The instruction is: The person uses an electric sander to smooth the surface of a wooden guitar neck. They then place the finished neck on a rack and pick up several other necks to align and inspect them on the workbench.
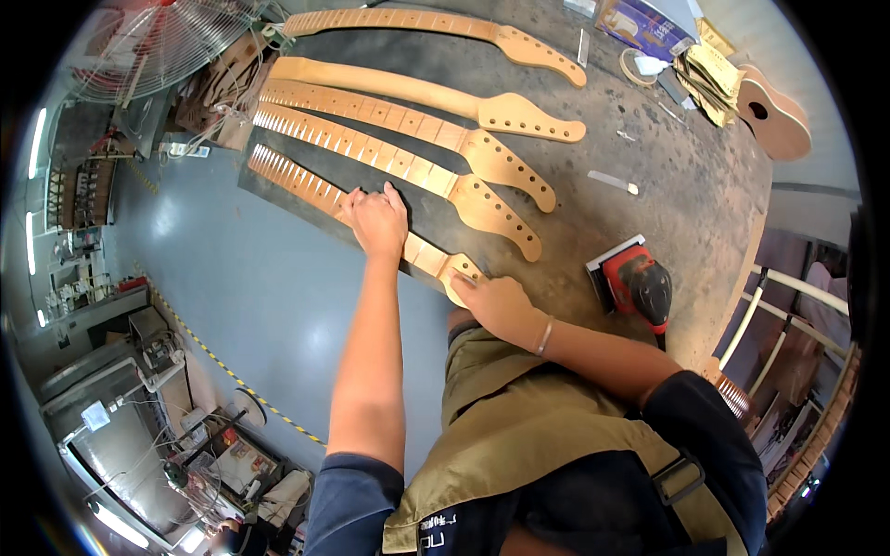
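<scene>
The left hand [375, 221] lay flat, fingers spread wide, pressing down on the middle of the nearest guitar neck [315, 192], which rested on a dark mat [556, 278] at the near edge of the bench [705, 185]. The right hand [496, 304] was cupped over the headstock end of that same neck, fingers partly closed around it; how firmly it gripped could not be told. Four more guitar necks [408, 120] lay in a row farther along the bench, roughly parallel, headstocks pointing right. A red and black sander [635, 285] sat on the bench just right of the right hand, apart from it. A small metal blade [612, 182] lay beyond the sander. At the far right stood a small guitar body [774, 116] beside a stack of sandpaper sheets [709, 79] and a cardboard box [640, 23]. A wire fan guard [153, 42] showed at the far left. The person wore an olive apron [528, 426] over dark sleeves.
</scene>
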`<state>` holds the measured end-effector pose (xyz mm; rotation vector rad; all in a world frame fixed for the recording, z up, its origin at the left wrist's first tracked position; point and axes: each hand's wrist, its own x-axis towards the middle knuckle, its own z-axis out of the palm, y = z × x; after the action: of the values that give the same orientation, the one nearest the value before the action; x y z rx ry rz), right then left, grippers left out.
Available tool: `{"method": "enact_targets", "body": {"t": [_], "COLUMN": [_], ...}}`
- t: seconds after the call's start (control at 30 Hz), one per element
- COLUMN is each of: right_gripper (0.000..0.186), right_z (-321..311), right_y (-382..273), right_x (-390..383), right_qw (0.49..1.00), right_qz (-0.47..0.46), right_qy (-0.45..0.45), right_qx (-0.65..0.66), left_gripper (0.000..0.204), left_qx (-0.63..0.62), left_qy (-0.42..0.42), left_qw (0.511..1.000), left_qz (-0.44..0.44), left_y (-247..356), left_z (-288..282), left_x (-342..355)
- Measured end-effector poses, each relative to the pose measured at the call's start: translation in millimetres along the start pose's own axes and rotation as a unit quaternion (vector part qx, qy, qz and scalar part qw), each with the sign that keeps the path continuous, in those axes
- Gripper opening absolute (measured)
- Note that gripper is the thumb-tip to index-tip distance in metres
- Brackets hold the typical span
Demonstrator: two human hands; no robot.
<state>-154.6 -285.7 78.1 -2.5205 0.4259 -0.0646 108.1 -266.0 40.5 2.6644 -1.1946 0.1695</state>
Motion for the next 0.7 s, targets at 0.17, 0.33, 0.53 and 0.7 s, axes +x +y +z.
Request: {"method": "enact_targets", "body": {"t": [0.17,0.33,0.53,0.7], "right_gripper": [0.048,0.055,0.058,0.055], "right_z": [2.8,-2.3,-11.5,-9.0], "right_y": [9.2,10.4,9.8,12.3], "right_x": [-7.3,-7.0,4.3,-9.7], "right_qw": [0.999,0.998,0.996,0.996], "right_qz": [0.023,0.027,0.008,0.03], "right_qy": [-0.044,-0.053,-0.087,-0.085], "right_qx": [0.007,0.033,0.017,0.03], "left_gripper": [0.056,0.057,0.057,0.058], "left_qx": [-0.019,-0.024,-0.009,-0.014], "left_qy": [-0.048,-0.058,-0.05,-0.031], "left_qw": [0.998,0.998,0.998,0.999], "left_qz": [-0.028,-0.032,-0.026,-0.03], "left_y": [3.2,1.6,1.9,3.8], "left_z": [-5.5,-6.8,-4.8,-4.6], "left_x": [6.2,5.4,5.7,4.6]}}
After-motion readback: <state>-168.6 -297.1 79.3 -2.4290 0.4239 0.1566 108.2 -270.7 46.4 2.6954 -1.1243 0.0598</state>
